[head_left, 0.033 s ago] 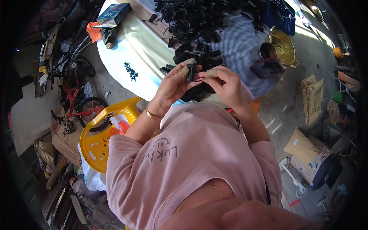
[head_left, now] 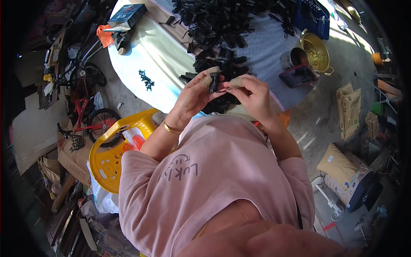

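Observation:
Over the near edge of the table, my left hand is closed on a small black plastic part, held upright between thumb and taped fingers. Close against it, my right hand makes a pinch, one finger wrapped in beige tape. Whatever lies between those right fingertips is too small to make out. Just beyond and below both hands spreads a heap of black plastic parts, reaching to the table's far side. A little cluster of small dark pieces lies apart on the pale cloth at the left.
On the table's right stand a metal cup, a gold-coloured colander with small pieces inside, a dark-screened phone or tablet and a blue crate. A box sits far left. Beside me is a yellow chair; a red bicycle stands beyond.

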`<action>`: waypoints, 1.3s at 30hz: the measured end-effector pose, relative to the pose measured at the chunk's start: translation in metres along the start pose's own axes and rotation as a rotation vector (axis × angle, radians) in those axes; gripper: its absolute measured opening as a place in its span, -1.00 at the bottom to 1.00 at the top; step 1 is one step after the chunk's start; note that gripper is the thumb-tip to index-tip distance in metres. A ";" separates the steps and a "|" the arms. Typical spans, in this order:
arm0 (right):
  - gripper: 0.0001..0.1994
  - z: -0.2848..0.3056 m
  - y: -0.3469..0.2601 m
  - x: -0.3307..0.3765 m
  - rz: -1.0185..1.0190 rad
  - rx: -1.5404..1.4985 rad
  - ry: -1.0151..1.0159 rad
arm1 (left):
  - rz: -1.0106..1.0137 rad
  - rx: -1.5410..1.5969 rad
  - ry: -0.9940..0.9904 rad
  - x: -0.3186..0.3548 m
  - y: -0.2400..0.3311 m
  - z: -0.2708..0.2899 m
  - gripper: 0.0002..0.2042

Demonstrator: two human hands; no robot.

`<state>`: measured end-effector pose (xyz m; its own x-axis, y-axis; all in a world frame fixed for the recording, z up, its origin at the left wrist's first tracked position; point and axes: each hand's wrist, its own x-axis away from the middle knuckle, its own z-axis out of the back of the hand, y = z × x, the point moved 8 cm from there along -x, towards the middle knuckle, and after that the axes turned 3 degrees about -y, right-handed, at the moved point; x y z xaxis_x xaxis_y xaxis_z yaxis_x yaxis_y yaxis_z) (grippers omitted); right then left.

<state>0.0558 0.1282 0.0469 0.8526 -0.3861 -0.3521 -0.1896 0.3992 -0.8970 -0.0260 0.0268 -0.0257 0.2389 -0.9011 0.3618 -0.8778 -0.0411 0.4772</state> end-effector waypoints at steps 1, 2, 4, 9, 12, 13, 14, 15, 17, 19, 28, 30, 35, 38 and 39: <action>-0.86 0.002 -0.004 0.001 0.001 0.000 0.000 | -0.001 -0.001 0.000 0.000 -0.002 0.002 -0.70; -0.86 0.003 -0.002 0.002 -0.077 -0.038 -0.008 | 0.019 -0.153 -0.031 0.001 -0.005 0.002 -0.69; -0.86 0.001 0.002 0.003 -0.155 -0.081 -0.021 | 0.019 -0.364 -0.017 0.003 -0.009 -0.001 -0.67; -0.79 -0.015 0.037 0.006 -0.457 -0.261 -0.081 | -0.142 -0.686 -0.124 0.011 -0.002 -0.029 -0.62; -0.83 -0.020 0.043 0.008 -0.395 -0.254 -0.104 | -0.231 -0.776 -0.032 0.008 0.001 -0.027 -0.59; -0.85 -0.021 0.045 0.009 -0.387 -0.287 -0.110 | -0.235 -0.776 -0.023 0.008 0.002 -0.026 -0.59; -0.85 -0.020 0.044 0.009 -0.384 -0.291 -0.119 | -0.232 -0.672 -0.010 0.007 0.002 -0.023 -0.61; -0.85 -0.023 0.048 0.013 -0.507 -0.413 -0.151 | -0.230 -0.569 0.003 0.007 0.003 -0.019 -0.64; -0.84 -0.029 0.048 0.018 -0.630 -0.536 -0.187 | -0.243 -0.573 0.004 0.005 0.006 -0.013 -0.67; -0.82 -0.029 0.044 0.018 -0.616 -0.377 -0.208 | -0.284 -0.709 0.014 0.007 0.011 -0.014 -0.65; -0.83 -0.039 0.039 0.017 -0.507 -0.272 -0.226 | -0.387 -0.800 0.070 0.016 0.016 -0.012 -0.75; -0.83 -0.042 0.043 0.016 -0.529 -0.260 -0.236 | -0.460 -0.856 0.096 0.020 0.018 -0.014 -0.77; -0.83 -0.051 0.061 0.022 -0.479 -0.245 -0.211 | -0.521 -1.196 0.136 0.025 0.033 -0.006 -0.76; -0.83 -0.029 0.071 0.025 -0.484 -0.152 -0.116 | -0.396 -1.566 0.365 0.017 0.057 0.038 -0.64; -0.83 -0.024 0.072 0.025 -0.484 -0.151 -0.110 | -0.355 -1.623 0.419 0.014 0.064 0.062 -0.66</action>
<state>0.0516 0.1269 -0.0331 0.9045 -0.4043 0.1358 0.1780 0.0687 -0.9816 -0.1044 -0.0148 -0.0394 0.6304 -0.7685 0.1095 0.4638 0.4860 0.7407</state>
